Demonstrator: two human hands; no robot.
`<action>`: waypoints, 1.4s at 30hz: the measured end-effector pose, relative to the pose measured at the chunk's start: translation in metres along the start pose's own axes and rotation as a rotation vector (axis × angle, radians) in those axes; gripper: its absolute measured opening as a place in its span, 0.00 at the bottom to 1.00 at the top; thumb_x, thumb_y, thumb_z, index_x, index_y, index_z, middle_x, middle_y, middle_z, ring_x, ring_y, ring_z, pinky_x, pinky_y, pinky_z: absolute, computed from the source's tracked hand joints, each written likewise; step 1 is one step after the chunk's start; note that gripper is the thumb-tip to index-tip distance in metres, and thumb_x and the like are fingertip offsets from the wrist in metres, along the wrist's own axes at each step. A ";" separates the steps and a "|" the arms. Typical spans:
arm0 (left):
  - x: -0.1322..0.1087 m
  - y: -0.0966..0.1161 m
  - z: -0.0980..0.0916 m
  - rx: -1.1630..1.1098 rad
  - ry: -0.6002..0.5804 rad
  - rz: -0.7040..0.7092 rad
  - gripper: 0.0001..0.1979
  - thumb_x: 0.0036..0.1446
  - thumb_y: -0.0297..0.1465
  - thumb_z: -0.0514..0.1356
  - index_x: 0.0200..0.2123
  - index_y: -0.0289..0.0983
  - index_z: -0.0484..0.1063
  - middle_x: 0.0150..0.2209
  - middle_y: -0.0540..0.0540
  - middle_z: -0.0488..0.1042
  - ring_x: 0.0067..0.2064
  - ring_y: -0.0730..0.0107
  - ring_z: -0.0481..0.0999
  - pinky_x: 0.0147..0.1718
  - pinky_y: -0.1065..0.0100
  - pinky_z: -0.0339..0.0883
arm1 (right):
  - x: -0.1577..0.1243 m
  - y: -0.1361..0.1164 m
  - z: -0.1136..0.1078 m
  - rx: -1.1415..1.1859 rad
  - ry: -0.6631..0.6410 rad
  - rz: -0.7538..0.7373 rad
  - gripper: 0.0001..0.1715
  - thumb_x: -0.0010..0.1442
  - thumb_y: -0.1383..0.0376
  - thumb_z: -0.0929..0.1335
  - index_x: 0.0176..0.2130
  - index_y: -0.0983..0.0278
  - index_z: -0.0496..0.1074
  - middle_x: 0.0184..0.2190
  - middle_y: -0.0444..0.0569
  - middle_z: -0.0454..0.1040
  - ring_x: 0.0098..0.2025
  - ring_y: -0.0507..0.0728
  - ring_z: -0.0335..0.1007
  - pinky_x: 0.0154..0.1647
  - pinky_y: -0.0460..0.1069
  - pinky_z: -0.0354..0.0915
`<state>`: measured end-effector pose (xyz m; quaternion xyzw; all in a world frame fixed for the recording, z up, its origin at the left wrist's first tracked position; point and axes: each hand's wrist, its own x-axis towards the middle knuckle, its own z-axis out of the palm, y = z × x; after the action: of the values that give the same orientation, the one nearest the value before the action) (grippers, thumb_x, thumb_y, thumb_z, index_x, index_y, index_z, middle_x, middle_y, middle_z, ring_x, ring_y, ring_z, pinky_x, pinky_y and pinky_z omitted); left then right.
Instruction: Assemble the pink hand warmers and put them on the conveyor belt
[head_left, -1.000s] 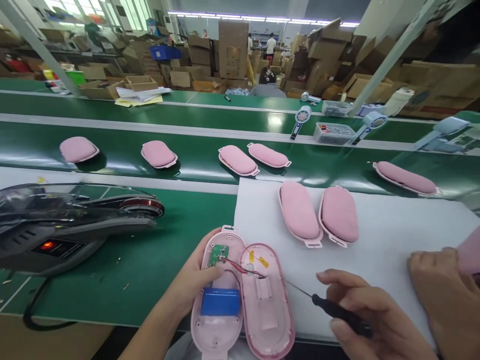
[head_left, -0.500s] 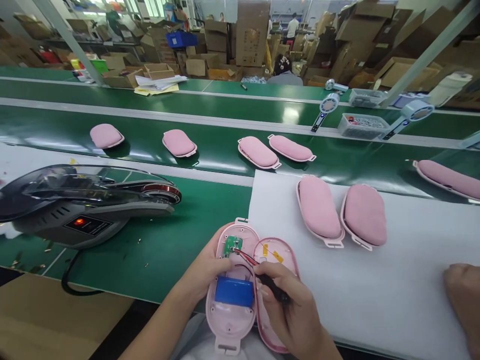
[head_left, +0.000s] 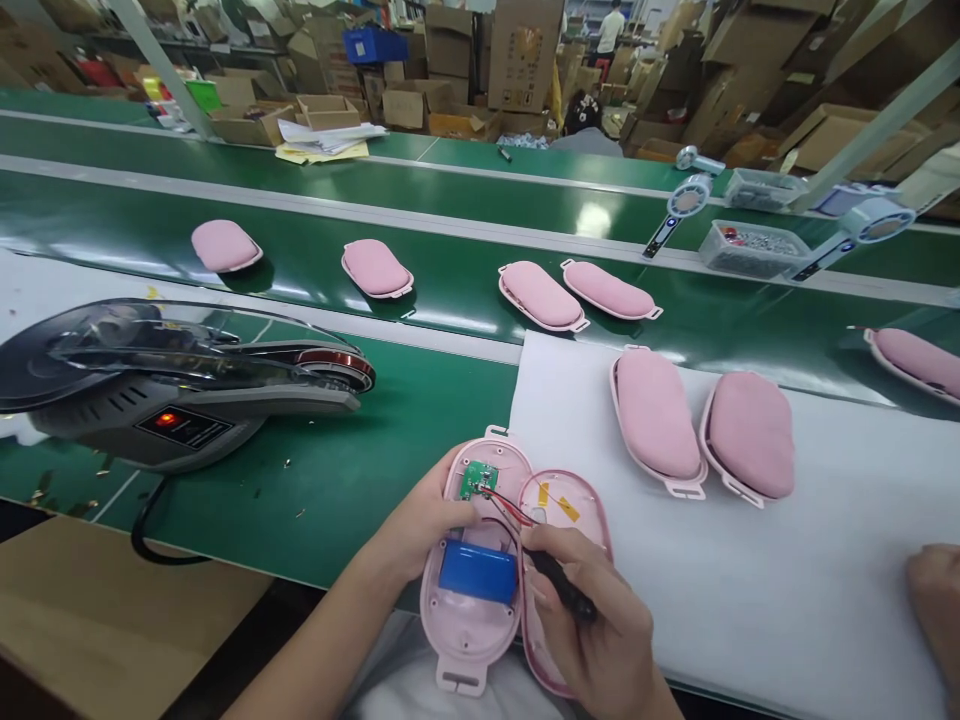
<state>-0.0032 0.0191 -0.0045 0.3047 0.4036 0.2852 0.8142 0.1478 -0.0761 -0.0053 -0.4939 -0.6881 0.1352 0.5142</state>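
My left hand [head_left: 424, 525] grips the left edge of an open pink plastic casing [head_left: 465, 638], its thumb lying over the rim. Inside sit a small green circuit board [head_left: 480, 478] and a blue battery pack [head_left: 478, 572]. Red and dark wires [head_left: 508, 503] run from the board towards the other pink half [head_left: 592, 495], which lies alongside with yellow tape pieces inside. Closed around a black-handled tool [head_left: 564, 582], my right hand [head_left: 611, 625] is over that second half. The tool's tip is near the wires, and its exact kind is unclear.
Two pink padded casings [head_left: 656, 415] lie on the white sheet [head_left: 735, 560]; several more are along the green conveyor belt [head_left: 450, 265]. A grey tape dispenser [head_left: 225, 410] with a red light stands left. Another person's hand [head_left: 936, 590] is at the right edge. Handheld fans [head_left: 686, 198] stand behind.
The view has tilted, so the background sits higher and the bench items further right. Both hands keep the same hold on the casing and the tool, with little visible movement.
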 end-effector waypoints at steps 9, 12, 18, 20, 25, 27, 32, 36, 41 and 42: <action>0.000 0.004 0.002 0.000 -0.008 -0.043 0.32 0.35 0.18 0.62 0.49 0.38 0.68 0.39 0.46 0.78 0.38 0.63 0.77 0.36 0.66 0.68 | 0.003 -0.002 0.001 -0.047 -0.013 0.012 0.05 0.63 0.69 0.64 0.41 0.61 0.66 0.37 0.52 0.77 0.39 0.55 0.75 0.41 0.47 0.72; -0.001 0.004 0.002 -0.003 -0.031 -0.035 0.30 0.37 0.18 0.63 0.48 0.37 0.69 0.39 0.46 0.78 0.38 0.63 0.77 0.37 0.66 0.69 | 0.004 -0.003 0.005 -0.064 -0.057 0.061 0.06 0.64 0.67 0.63 0.43 0.61 0.65 0.38 0.52 0.77 0.40 0.55 0.75 0.41 0.48 0.72; 0.000 0.000 -0.002 -0.002 -0.032 -0.028 0.29 0.37 0.17 0.63 0.47 0.37 0.70 0.39 0.46 0.79 0.37 0.66 0.77 0.36 0.68 0.68 | 0.007 0.001 0.014 0.003 -0.062 0.041 0.07 0.65 0.68 0.61 0.44 0.60 0.63 0.37 0.50 0.76 0.40 0.54 0.75 0.40 0.49 0.72; 0.001 -0.002 -0.003 -0.003 -0.034 -0.027 0.28 0.37 0.18 0.63 0.46 0.37 0.71 0.40 0.46 0.79 0.37 0.66 0.77 0.37 0.67 0.68 | 0.008 0.001 0.015 0.000 -0.059 0.026 0.07 0.65 0.69 0.61 0.43 0.60 0.63 0.35 0.49 0.76 0.37 0.54 0.75 0.38 0.49 0.72; 0.000 -0.002 -0.002 -0.007 -0.050 -0.026 0.28 0.37 0.19 0.63 0.46 0.37 0.72 0.39 0.46 0.79 0.39 0.63 0.77 0.39 0.66 0.68 | 0.011 -0.003 0.014 -0.067 -0.053 -0.031 0.08 0.64 0.71 0.60 0.43 0.61 0.63 0.33 0.50 0.76 0.34 0.54 0.74 0.34 0.50 0.73; 0.000 -0.002 -0.002 0.000 -0.048 -0.025 0.28 0.36 0.18 0.62 0.45 0.37 0.72 0.39 0.46 0.80 0.39 0.64 0.77 0.39 0.67 0.68 | 0.012 -0.004 0.013 -0.101 -0.056 -0.039 0.09 0.63 0.71 0.60 0.43 0.61 0.64 0.33 0.51 0.76 0.35 0.55 0.75 0.35 0.51 0.73; 0.000 -0.001 -0.002 0.022 -0.051 -0.035 0.29 0.36 0.18 0.63 0.46 0.37 0.71 0.40 0.45 0.79 0.40 0.62 0.77 0.39 0.65 0.68 | 0.012 -0.005 0.013 -0.128 -0.052 -0.050 0.09 0.63 0.72 0.60 0.42 0.61 0.64 0.33 0.51 0.77 0.36 0.56 0.75 0.36 0.52 0.74; -0.001 0.000 -0.001 0.035 -0.039 -0.039 0.29 0.35 0.17 0.61 0.46 0.37 0.72 0.41 0.45 0.79 0.39 0.63 0.77 0.38 0.66 0.69 | 0.012 -0.005 0.012 -0.088 -0.043 -0.019 0.08 0.63 0.71 0.60 0.41 0.61 0.64 0.31 0.50 0.76 0.34 0.55 0.75 0.34 0.51 0.73; -0.002 0.001 0.000 0.048 -0.037 -0.024 0.30 0.34 0.17 0.57 0.45 0.38 0.72 0.41 0.47 0.80 0.38 0.65 0.77 0.37 0.68 0.68 | 0.010 -0.001 0.013 -0.050 -0.034 -0.021 0.07 0.64 0.69 0.60 0.41 0.60 0.64 0.31 0.49 0.76 0.34 0.54 0.75 0.34 0.50 0.73; -0.002 0.001 0.000 0.047 -0.040 -0.022 0.30 0.34 0.17 0.57 0.45 0.38 0.72 0.40 0.47 0.80 0.38 0.64 0.77 0.36 0.68 0.68 | 0.006 -0.001 0.013 -0.027 -0.047 -0.007 0.07 0.64 0.69 0.60 0.42 0.60 0.64 0.32 0.50 0.76 0.35 0.55 0.76 0.35 0.50 0.74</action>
<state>-0.0043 0.0186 -0.0024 0.3250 0.3968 0.2606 0.8179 0.1363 -0.0670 -0.0068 -0.4952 -0.7033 0.1357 0.4916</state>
